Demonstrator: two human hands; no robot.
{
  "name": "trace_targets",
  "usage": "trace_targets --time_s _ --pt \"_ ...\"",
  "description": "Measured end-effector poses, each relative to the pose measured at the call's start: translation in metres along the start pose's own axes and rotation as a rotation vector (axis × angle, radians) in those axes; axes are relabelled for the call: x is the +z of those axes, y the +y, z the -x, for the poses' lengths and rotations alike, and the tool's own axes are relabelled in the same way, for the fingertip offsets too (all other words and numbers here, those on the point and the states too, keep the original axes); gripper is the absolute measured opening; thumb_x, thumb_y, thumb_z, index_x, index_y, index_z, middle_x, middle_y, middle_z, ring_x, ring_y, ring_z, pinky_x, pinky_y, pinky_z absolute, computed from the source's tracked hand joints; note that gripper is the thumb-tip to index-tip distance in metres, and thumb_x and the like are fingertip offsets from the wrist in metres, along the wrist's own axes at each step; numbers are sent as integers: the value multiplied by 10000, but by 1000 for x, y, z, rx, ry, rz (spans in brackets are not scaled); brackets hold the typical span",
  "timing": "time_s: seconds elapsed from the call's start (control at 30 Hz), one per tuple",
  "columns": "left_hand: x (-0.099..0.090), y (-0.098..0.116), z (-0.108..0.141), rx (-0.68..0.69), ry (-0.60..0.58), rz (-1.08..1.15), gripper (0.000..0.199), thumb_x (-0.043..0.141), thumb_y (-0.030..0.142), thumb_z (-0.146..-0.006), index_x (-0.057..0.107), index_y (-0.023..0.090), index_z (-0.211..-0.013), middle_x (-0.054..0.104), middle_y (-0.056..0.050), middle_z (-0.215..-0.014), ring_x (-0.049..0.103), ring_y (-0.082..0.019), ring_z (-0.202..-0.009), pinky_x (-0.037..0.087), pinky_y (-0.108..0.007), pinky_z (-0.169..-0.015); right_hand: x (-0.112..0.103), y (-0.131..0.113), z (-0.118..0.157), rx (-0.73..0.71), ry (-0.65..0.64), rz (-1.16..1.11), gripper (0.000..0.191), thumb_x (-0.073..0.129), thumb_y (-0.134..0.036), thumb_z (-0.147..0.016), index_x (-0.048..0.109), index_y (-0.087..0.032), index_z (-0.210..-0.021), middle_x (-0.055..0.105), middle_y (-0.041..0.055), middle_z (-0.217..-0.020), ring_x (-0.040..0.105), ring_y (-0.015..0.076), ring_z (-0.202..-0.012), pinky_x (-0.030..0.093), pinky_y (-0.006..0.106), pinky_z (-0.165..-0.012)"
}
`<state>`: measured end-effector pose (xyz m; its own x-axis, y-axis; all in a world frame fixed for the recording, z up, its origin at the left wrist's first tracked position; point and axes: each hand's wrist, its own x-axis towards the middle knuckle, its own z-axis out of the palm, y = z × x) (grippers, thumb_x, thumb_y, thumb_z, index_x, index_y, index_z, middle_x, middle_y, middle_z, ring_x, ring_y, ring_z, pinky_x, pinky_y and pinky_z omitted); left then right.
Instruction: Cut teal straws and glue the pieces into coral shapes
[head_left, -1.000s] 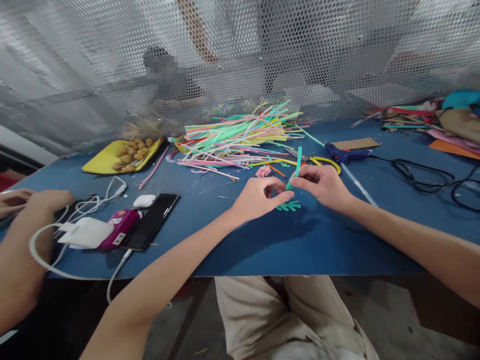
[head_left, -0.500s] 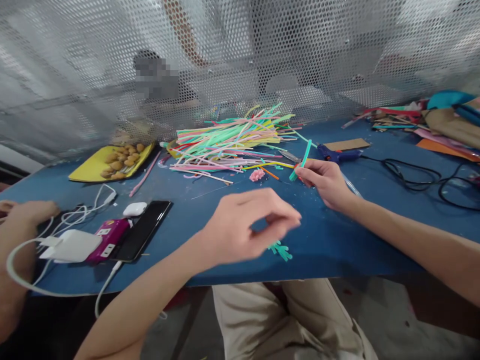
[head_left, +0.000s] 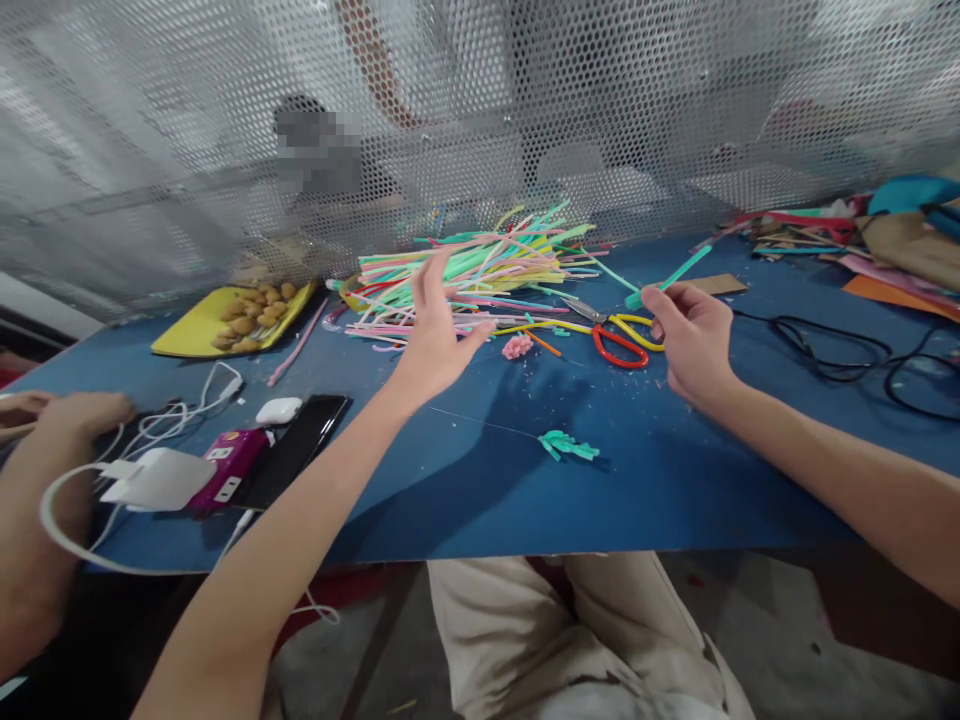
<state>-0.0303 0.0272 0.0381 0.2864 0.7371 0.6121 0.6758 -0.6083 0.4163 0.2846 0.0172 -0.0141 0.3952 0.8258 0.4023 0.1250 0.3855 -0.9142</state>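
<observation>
My left hand (head_left: 439,340) is raised with fingers apart, holding nothing, in front of a heap of pastel pipe cleaners (head_left: 480,262). Between the thumb and fingers of my right hand (head_left: 694,330) are pinched short green pipe cleaners (head_left: 682,268). Just left of that hand lie scissors (head_left: 621,345) with one red and one yellow handle loop. A green leafy sprig made of pipe cleaner (head_left: 568,446) rests on the table nearer me, with a thin wire stem pointing left. A small pink fuzzy cluster (head_left: 517,346) sits by the heap.
On the left are a phone (head_left: 300,450), a white earbud case (head_left: 279,410), a purple power block (head_left: 229,465) and white cables. Behind them is a yellow tray (head_left: 187,325) of brown round pieces. A co-worker's hands (head_left: 82,412) are at far left; a black cord (head_left: 825,350) lies right.
My left hand has risen away from the green sprig toward the heap, its fingers spreading. My right hand has shifted right with the green pieces, uncovering the scissors.
</observation>
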Motion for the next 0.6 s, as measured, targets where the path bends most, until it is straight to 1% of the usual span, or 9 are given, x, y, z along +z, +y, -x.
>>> trace_targets --time_s 0.07,0.1,0.17,0.27,0.3,0.4,0.5,0.53,0.6 --pt "0 6 4 -14 -123 -19 376 655 386 -944 608 212 -1274 713 -87 -1176 699 -205 -1013 579 -383 -918 -3 1 -3 -59 28 28 309 717 -521 -852 591 -245 -795 490 -12 -652 402 127 -528 312 313 -493" --pt "0 9 7 -19 -173 -41 243 626 393 -962 672 204 -1107 737 -53 -1023 703 -182 -913 580 -360 -880 -4 1 -4 -91 28 45 304 697 -525 -871 578 -251 -812 486 -14 -654 412 131 -531 324 317 -500" --pt "0 19 11 -2 -168 -87 207 636 394 -953 668 194 -906 725 -37 -939 687 -165 -841 574 -325 -815 -5 1 -4 -150 6 77 293 678 -526 -893 573 -257 -848 488 -17 -658 422 133 -536 337 322 -513" --pt "-4 33 14 32 -107 -72 199 687 321 -913 634 188 -1051 704 -71 -1138 687 -147 -888 563 -278 -775 -5 1 -2 -189 -51 102 280 692 -514 -897 592 -253 -881 508 -17 -668 417 125 -533 330 321 -515" --pt "-6 37 15 24 -134 -56 208 689 321 -916 635 187 -1066 718 -57 -1079 685 -128 -821 554 -260 -744 -5 1 -1 -191 -66 106 276 696 -507 -897 597 -249 -879 516 -14 -674 420 123 -537 330 319 -516" --pt "-10 50 16 40 -227 -75 213 660 385 -953 685 186 -880 720 -1 -791 624 -91 -626 516 -231 -664 -4 1 3 -199 -98 144 270 706 -492 -890 610 -241 -867 552 1 -704 468 132 -576 354 316 -532" --pt "-13 67 20 148 -127 -24 191 657 349 -957 722 200 -1057 761 -42 -1054 679 -102 -762 544 -230 -720 -3 1 5 -205 -130 174 269 710 -487 -885 612 -239 -851 581 7 -715 511 143 -605 387 318 -553" --pt "-15 74 22 174 -97 4 190 675 350 -944 728 202 -1050 764 -37 -1030 685 -104 -761 551 -229 -724 -3 1 6 -208 -139 174 264 711 -480 -886 611 -239 -846 587 5 -714 514 142 -603 394 319 -560" --pt "-19 90 26 199 -89 63 214 649 349 -968 736 201 -840 728 10 -719 634 -82 -586 536 -216 -645 -4 1 6 -212 -154 166 256 716 -465 -887 611 -239 -834 592 1 -707 505 134 -586 397 320 -566"
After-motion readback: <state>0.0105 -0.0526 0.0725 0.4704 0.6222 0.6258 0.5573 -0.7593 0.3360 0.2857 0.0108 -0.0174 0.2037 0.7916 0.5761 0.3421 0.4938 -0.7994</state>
